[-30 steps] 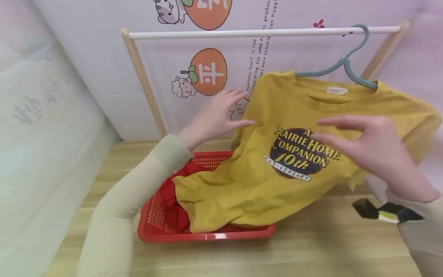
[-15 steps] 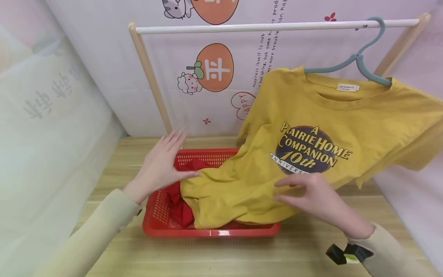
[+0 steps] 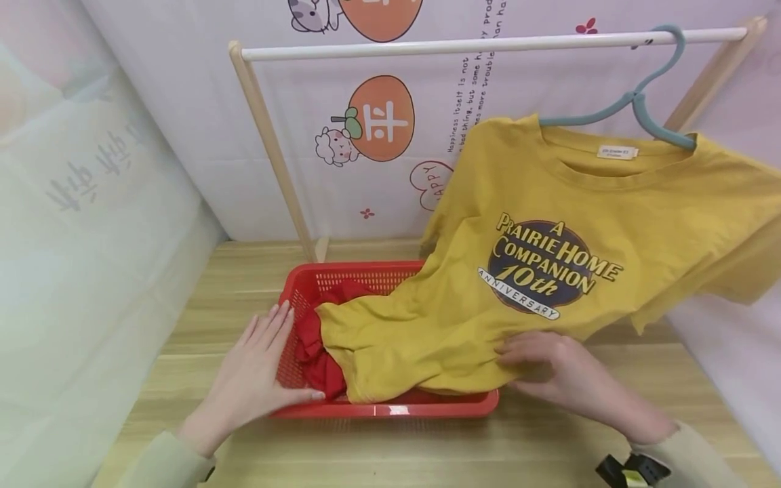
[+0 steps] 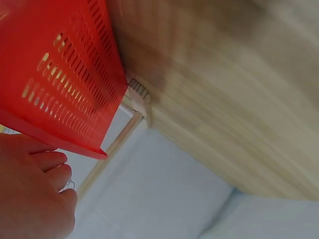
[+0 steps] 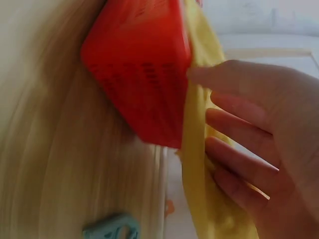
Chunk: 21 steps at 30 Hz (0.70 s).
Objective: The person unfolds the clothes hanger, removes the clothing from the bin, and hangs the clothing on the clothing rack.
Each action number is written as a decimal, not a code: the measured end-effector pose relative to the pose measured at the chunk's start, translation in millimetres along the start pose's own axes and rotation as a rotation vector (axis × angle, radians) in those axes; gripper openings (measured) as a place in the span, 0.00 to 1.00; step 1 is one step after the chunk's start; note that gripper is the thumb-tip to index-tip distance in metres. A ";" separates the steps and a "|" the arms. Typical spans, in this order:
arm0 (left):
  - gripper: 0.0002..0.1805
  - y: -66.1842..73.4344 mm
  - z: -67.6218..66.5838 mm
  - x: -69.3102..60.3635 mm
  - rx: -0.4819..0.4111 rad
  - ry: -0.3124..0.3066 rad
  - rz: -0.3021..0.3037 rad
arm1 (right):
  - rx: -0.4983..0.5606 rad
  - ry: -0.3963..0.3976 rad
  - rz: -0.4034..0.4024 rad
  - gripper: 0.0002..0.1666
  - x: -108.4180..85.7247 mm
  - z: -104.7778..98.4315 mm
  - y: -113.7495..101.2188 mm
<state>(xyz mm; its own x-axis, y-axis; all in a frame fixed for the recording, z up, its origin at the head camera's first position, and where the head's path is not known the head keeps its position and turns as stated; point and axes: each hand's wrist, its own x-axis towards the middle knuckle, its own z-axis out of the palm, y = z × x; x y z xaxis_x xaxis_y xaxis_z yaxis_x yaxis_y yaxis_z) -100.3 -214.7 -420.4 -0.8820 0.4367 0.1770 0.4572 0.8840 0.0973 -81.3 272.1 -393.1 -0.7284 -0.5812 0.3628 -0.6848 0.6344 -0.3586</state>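
A yellow T-shirt [image 3: 427, 332] with a printed badge hangs at the upper right on a blue-green hanger [image 3: 594, 117], its hem lying across a red plastic basket [image 3: 439, 410]. Crumpled red cloth [image 3: 320, 366] fills the basket's left part. My left hand [image 3: 244, 383] rests at the basket's left front corner, fingers straight along the rim and thumb on the front edge. At the other end, my right hand [image 3: 567, 379] touches the shirt above the basket's right corner. In the right wrist view its fingers [image 5: 239, 139] are loosely extended against the yellow fabric.
A rack with a white bar [image 3: 427, 49] and a wooden post [image 3: 268, 142] stands behind the basket. The wooden tabletop [image 3: 366, 454] lies beneath. A grey-green object [image 5: 114, 226] shows low in the right wrist view. A printed backdrop [image 3: 378, 190] covers the back.
Both hands have come down from beside the shirt to the basket, the left to its left corner, the right to its right end. The shirt still hangs from the bar.
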 end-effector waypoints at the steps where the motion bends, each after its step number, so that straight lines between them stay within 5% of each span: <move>1: 0.75 0.3 1.3 -4.3 0.004 0.004 0.005 | -0.025 -0.015 0.003 0.28 0.1 0.0 2.0; 11: 0.78 4.3 3.6 -20.4 -0.014 -0.052 -0.009 | -0.031 0.047 0.016 0.21 8.2 -1.3 24.6; 21: 0.78 5.1 2.4 -21.0 -0.020 -0.087 -0.029 | 0.014 0.154 0.183 0.12 50.6 -52.5 39.9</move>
<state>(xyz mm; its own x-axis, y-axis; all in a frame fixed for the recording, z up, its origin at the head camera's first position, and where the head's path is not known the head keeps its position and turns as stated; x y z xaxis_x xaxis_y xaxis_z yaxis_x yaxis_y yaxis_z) -79.7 -219.1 -426.0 -0.9010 0.4247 0.0878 0.4329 0.8934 0.1204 -144.3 294.7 -344.0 -0.8293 -0.3715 0.4173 -0.5425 0.7142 -0.4423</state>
